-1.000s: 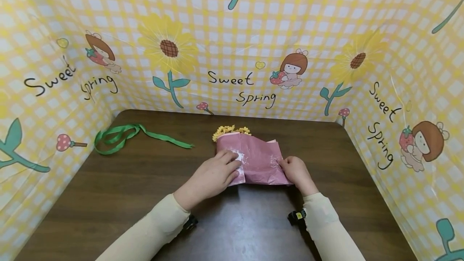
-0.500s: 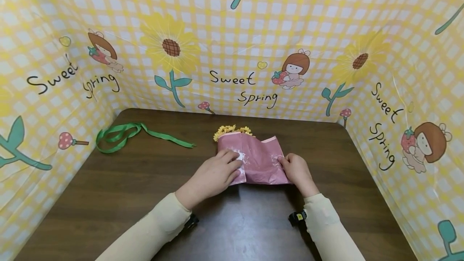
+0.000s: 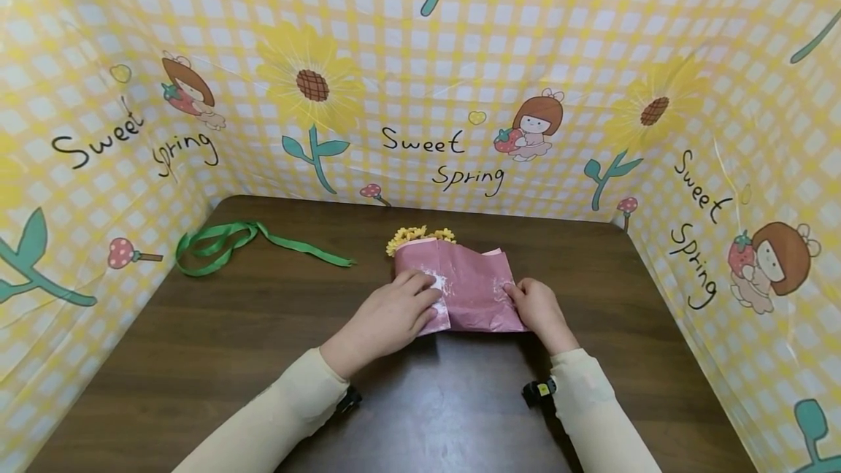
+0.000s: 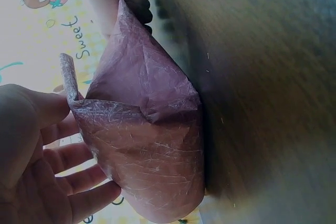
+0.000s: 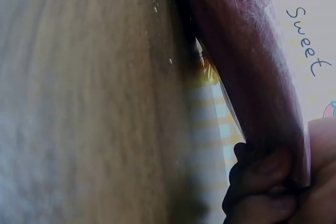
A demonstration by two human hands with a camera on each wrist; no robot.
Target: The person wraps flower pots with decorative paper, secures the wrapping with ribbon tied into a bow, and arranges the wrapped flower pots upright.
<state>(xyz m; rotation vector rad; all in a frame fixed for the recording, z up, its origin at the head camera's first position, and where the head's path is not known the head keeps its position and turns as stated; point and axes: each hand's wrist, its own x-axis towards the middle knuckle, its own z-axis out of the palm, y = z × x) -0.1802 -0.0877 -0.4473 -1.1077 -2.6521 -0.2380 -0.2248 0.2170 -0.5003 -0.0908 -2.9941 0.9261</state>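
Note:
Pink wrapping paper [image 3: 476,287] is bent around yellow flowers [image 3: 407,237], whose heads show above its far left edge. My left hand [image 3: 388,316] holds the paper's left side, fingers over a white, worn patch. In the left wrist view, the thumb meets a folded edge of the wrapping paper [image 4: 147,150] and the fingers lie along its side. At the paper's right end, my right hand [image 3: 540,310] pinches the edge. The right wrist view shows curled fingers [image 5: 262,174] beneath the wrapping paper [image 5: 252,66]. The flower stems are hidden inside.
A looped green ribbon [image 3: 217,247] lies on the dark wooden table [image 3: 197,356] at the back left. A yellow checked cloth [image 3: 420,71] with printed flowers and lettering stands around the back and sides.
The paper's upper right corner lifted half a second ago and has sunk back lower. Both hands keep their hold in nearly the same place.

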